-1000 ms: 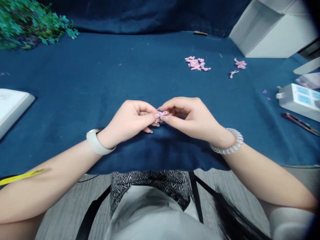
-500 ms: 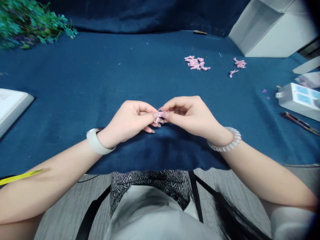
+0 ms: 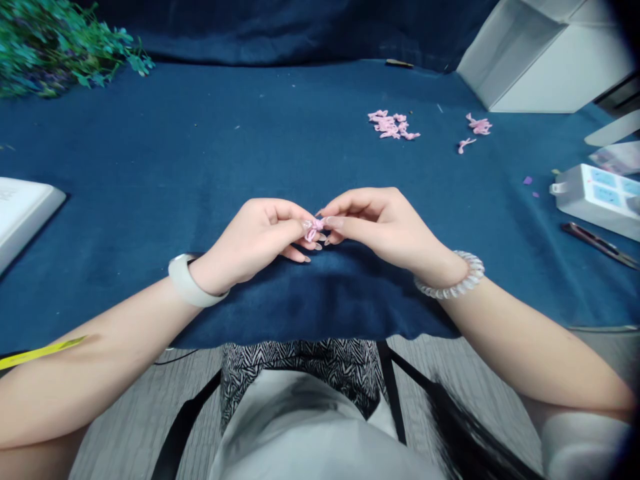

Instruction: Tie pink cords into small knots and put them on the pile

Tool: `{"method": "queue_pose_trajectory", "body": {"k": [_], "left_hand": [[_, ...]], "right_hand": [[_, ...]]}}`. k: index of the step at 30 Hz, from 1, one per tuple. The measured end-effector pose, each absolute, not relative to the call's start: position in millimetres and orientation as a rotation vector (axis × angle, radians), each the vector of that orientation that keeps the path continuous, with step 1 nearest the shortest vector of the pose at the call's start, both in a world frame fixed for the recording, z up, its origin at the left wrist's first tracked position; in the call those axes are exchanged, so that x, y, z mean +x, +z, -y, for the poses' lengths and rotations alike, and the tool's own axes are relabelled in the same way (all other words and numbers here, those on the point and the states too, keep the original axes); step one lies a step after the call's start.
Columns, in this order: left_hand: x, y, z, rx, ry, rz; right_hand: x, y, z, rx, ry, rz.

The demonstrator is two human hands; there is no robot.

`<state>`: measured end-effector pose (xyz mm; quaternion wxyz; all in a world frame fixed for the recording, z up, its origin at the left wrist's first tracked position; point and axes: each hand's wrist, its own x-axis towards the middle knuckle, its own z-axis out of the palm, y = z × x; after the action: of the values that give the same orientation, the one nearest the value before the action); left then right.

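Note:
A small knotted piece of pink yarn (image 3: pixel 316 228) is held above the near edge of the blue cloth. My left hand (image 3: pixel 267 233) pinches its left side between thumb and forefinger, and a loop hangs below the thumb. On the other side, my right hand (image 3: pixel 373 223) pinches the yarn with thumb and forefinger. The fingertips of both hands nearly meet, hiding part of the knot. Farther back lies a pile of similar pink yarn pieces (image 3: pixel 393 125), with a smaller pink cluster (image 3: pixel 479 125) and a single pink piece (image 3: pixel 466 145) to its right.
Blue cloth (image 3: pixel 200 147) covers the table. Green artificial foliage (image 3: pixel 60 50) is at back left, a white box (image 3: pixel 545 67) at back right. On the right are a power strip (image 3: pixel 600 197) and a dark slim tool (image 3: pixel 600 245). A white slab (image 3: pixel 27 217) lies at left.
The fingertips have drawn slightly closer together around the pink yarn, and its knot looks tighter. Both hands have shifted a little; the other things stay where they were.

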<state>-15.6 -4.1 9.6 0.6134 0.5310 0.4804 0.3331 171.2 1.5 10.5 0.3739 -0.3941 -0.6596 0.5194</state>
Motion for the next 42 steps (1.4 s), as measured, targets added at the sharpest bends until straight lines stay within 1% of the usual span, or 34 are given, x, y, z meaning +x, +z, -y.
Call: {"method": "queue_pose_trajectory", "body": {"k": [11,20,33,42], "left_hand": [[-17.1,8.5,3.7,1.122,0.758,-1.022],[-13.9,8.1,6.3,1.289,0.736,-1.090],[-14.2,9.0,5.8,1.295,0.752,-1.097],[-14.6,9.4,3.0,1.082,0.735,-0.968]], "right_hand": [[168.0,5.7,-3.4,-0.958,1.392,1.616],[163.7,0.1,-3.1,-0.893,1.498,1.501],[162.5,-3.9,-3.5,-0.894,1.620,1.390],[163.0,-6.0,-3.2,-0.912,1.621,1.376]]}}
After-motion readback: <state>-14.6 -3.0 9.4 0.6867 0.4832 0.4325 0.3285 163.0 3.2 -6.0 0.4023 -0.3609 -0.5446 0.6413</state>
